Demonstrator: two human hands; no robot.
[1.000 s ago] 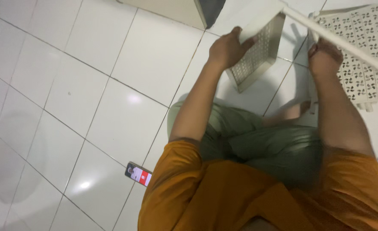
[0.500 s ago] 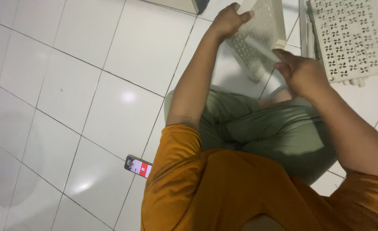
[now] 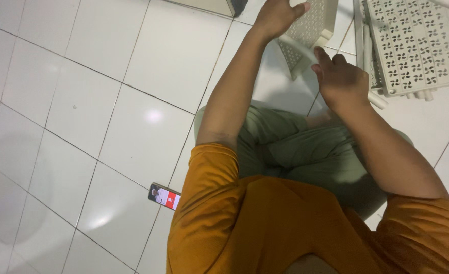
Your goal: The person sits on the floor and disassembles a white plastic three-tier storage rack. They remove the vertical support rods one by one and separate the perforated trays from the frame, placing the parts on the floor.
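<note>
The left hand (image 3: pixel 277 15) grips the cream holey panel (image 3: pixel 313 25) on the floor (image 3: pixel 133 101) at the top edge; the right hand (image 3: pixel 338 78), fingers loosely curled, touches a white rod (image 3: pixel 305 48) beside it

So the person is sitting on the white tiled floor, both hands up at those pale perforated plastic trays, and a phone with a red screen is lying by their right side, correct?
Not quite: the phone lies on the floor tiles by the person's left side, near the left elbow. The head view shows it. The rest holds: the left hand grips the pale perforated tray, and the right hand is up beside the other perforated tray.
</note>
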